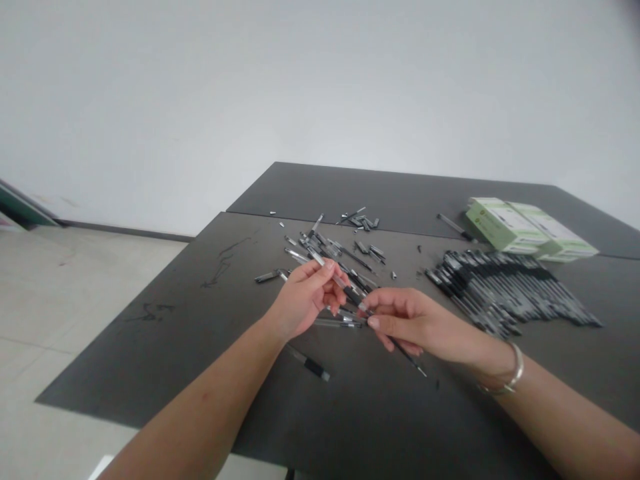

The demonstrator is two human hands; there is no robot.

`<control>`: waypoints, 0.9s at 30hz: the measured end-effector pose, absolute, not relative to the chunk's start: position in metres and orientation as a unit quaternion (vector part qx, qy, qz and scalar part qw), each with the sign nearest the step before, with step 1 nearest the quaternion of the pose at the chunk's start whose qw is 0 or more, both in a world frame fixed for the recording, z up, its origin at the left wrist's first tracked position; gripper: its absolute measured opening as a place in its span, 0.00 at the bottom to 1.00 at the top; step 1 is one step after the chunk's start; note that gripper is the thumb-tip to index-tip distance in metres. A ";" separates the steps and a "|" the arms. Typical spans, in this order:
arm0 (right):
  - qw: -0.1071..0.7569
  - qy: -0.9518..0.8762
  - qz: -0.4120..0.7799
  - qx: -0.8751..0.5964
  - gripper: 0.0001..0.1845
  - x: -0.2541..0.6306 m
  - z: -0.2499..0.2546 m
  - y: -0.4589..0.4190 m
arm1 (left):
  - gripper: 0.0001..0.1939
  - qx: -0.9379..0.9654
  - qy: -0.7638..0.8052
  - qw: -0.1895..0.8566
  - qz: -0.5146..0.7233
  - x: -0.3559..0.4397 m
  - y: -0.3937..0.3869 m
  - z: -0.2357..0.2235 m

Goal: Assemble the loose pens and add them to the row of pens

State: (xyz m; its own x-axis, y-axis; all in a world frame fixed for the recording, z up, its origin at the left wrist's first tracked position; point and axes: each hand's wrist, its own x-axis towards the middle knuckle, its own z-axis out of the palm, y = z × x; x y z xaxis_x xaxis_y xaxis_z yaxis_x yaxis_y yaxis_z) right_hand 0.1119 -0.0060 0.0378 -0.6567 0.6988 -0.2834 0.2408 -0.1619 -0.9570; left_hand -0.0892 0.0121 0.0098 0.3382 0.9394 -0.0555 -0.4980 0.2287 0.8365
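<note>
Fingers and thumb of my left hand are closed around a clear pen barrel with a black grip, tilted down to the right. My right hand pinches a dark pen refill at the barrel's lower end. The refill's pointed tip sticks out below my right fingers, in line with the barrel. How deep the refill sits inside the barrel is hidden by my fingers. Behind and beneath both hands lies a loose heap of pen parts. Another clear barrel with a black grip lies nearer to me.
Many pens lie side by side on the right of the dark table. Green-and-white boxes stand behind them, with a single pen to their left. Several caps are scattered toward the back.
</note>
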 end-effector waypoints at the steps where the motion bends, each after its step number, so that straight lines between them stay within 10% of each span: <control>1: 0.182 -0.614 0.663 -0.386 0.14 0.111 0.038 -0.006 | 0.11 0.372 0.295 0.728 0.495 -0.089 0.012 0.009; 9: 0.290 -0.525 0.704 -0.380 0.22 0.111 0.031 -0.001 | 0.09 0.294 0.336 0.728 0.521 -0.090 0.018 0.004; 13: 0.343 -0.619 0.514 -0.485 0.19 0.130 0.022 0.021 | 0.09 0.244 0.335 0.732 0.541 -0.095 0.023 0.004; 18: 0.260 -0.746 0.157 -0.593 0.12 0.160 0.001 0.049 | 0.09 0.211 0.322 0.738 0.554 -0.098 0.027 0.004; 27: 0.160 -0.813 0.121 -0.546 0.15 0.163 -0.009 0.054 | 0.11 0.174 0.318 0.745 0.560 -0.099 0.027 0.005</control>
State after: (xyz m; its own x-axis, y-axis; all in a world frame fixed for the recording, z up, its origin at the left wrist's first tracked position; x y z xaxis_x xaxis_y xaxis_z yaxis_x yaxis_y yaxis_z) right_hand 0.1626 0.0536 -0.0092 -0.3518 0.9274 0.1272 0.8500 0.3734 -0.3716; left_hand -0.0991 0.0272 0.0055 0.1708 0.9451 -0.2785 -0.7243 0.3121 0.6148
